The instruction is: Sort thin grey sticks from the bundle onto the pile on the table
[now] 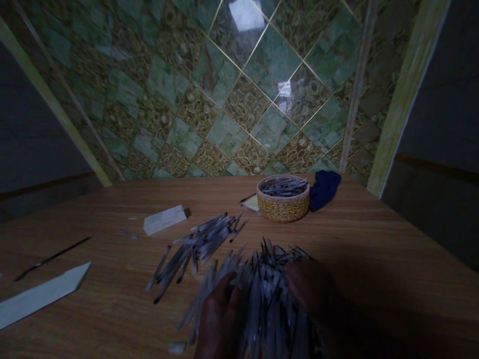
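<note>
A large heap of thin sticks in pale, clear sleeves (pixel 262 299), some with dark ends, lies at the front of the table. Along its left side is my left hand (pixel 220 309), thumb and finger curled in against the sticks. My right hand (pixel 309 281), dark and blurred, closes round the heap's upper right side; most of its fingers are hidden. Just beyond, to the left, a smaller loose pile of similar sticks (pixel 205 239) is spread at a slant. More of them fill a round woven basket (pixel 283 208) at the back.
A dark blue cloth (pixel 325 189) lies right of the basket, and a yellowish pad (pixel 251 203) on its left. A white box (pixel 164 220) rests mid-left. Nearer are a thin dark brush-like stick (pixel 52 258) and a pale flat strip (pixel 45 294). A tiled wall (pixel 232 99) stands behind the table.
</note>
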`<state>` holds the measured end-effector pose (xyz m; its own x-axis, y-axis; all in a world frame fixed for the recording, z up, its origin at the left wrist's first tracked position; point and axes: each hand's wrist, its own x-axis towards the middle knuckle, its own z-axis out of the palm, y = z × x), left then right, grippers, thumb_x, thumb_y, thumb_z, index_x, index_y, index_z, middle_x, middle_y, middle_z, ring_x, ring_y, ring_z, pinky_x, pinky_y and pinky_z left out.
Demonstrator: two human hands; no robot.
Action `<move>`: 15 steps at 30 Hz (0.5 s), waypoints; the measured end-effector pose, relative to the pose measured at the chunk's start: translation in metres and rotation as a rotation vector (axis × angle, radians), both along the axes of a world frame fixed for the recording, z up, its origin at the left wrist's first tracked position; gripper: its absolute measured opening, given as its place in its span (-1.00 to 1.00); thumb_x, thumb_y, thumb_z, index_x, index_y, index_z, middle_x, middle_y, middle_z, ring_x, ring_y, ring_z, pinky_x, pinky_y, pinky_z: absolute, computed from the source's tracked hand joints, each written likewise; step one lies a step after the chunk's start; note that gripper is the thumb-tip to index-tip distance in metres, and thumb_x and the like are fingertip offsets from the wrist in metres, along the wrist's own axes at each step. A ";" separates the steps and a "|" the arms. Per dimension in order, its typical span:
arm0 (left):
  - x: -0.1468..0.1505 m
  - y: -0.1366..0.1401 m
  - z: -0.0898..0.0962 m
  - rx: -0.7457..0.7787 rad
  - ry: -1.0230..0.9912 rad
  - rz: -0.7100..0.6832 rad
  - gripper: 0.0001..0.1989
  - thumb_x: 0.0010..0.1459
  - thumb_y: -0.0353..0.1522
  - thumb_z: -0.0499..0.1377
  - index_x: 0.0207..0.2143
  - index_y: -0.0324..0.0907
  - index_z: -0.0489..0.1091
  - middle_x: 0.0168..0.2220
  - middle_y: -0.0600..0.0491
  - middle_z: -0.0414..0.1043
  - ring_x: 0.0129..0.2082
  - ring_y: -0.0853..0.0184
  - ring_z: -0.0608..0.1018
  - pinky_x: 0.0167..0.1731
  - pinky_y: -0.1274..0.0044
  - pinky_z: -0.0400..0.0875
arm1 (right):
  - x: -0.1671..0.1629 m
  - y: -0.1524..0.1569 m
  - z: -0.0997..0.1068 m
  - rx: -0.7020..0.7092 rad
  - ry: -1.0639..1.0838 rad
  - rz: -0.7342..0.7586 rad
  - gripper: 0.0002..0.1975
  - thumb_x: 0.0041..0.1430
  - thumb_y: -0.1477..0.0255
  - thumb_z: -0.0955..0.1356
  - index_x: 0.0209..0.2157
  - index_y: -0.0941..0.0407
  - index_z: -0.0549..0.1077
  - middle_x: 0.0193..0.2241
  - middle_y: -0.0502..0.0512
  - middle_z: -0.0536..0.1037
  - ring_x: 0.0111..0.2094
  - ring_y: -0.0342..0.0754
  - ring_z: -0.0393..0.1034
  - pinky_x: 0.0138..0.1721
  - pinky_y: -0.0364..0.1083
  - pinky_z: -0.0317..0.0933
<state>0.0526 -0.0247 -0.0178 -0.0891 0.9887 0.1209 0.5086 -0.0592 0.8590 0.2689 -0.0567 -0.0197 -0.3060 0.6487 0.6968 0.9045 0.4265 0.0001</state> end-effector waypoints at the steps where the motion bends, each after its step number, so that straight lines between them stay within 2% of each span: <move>1: 0.001 -0.001 -0.001 0.003 0.013 0.003 -0.48 -0.07 -0.12 0.09 -0.15 -0.29 0.42 -0.54 0.03 0.50 -0.50 0.25 0.53 -0.49 0.51 0.40 | -0.002 -0.001 -0.004 0.045 -0.039 0.029 -0.82 0.18 0.54 0.15 -0.32 0.15 0.35 -0.55 0.06 0.45 -0.53 -0.07 0.30 -0.46 -0.09 -0.01; 3: 0.003 -0.001 -0.002 0.010 0.030 0.004 -0.50 -0.07 -0.16 0.09 -0.13 -0.29 0.42 -0.42 -0.04 0.54 -0.37 0.21 0.56 -0.38 0.49 0.42 | -0.006 -0.003 -0.007 0.077 -0.089 0.087 -0.83 0.19 0.54 0.15 -0.26 0.17 0.33 -0.53 0.06 0.45 -0.52 -0.07 0.28 -0.45 -0.08 -0.03; 6: 0.002 0.001 -0.006 0.074 0.064 -0.004 -0.53 -0.05 -0.20 0.10 -0.12 -0.29 0.43 -0.29 -0.10 0.53 -0.26 0.16 0.55 -0.25 0.42 0.42 | -0.011 -0.008 -0.003 0.014 -0.131 0.145 -0.86 0.17 0.57 0.17 -0.31 0.14 0.31 -0.55 0.02 0.42 -0.56 -0.09 0.24 -0.48 -0.09 -0.07; 11: -0.003 0.005 -0.013 0.198 0.194 -0.050 -0.63 -0.02 -0.29 0.07 -0.18 -0.28 0.44 -0.24 -0.14 0.50 -0.23 0.14 0.53 -0.20 0.34 0.40 | -0.018 -0.011 0.000 -0.134 -0.117 0.161 -0.87 0.09 0.61 0.22 -0.42 0.09 0.30 -0.56 -0.03 0.41 -0.55 -0.08 0.27 -0.49 -0.10 -0.05; 15: -0.003 0.005 -0.014 0.243 0.287 -0.047 -0.66 0.01 -0.29 0.03 -0.23 -0.29 0.43 -0.25 -0.16 0.49 -0.23 0.14 0.52 -0.22 0.34 0.41 | -0.009 -0.003 -0.006 -0.217 0.027 0.170 -0.83 0.17 0.55 0.18 -0.42 0.10 0.35 -0.56 0.02 0.43 -0.55 -0.09 0.29 -0.50 -0.12 -0.03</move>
<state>0.0495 -0.0198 -0.0319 0.0275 0.9302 0.3659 0.7182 -0.2730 0.6401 0.2595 -0.0601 -0.0252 -0.4068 0.7246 0.5564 0.8181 0.5600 -0.1311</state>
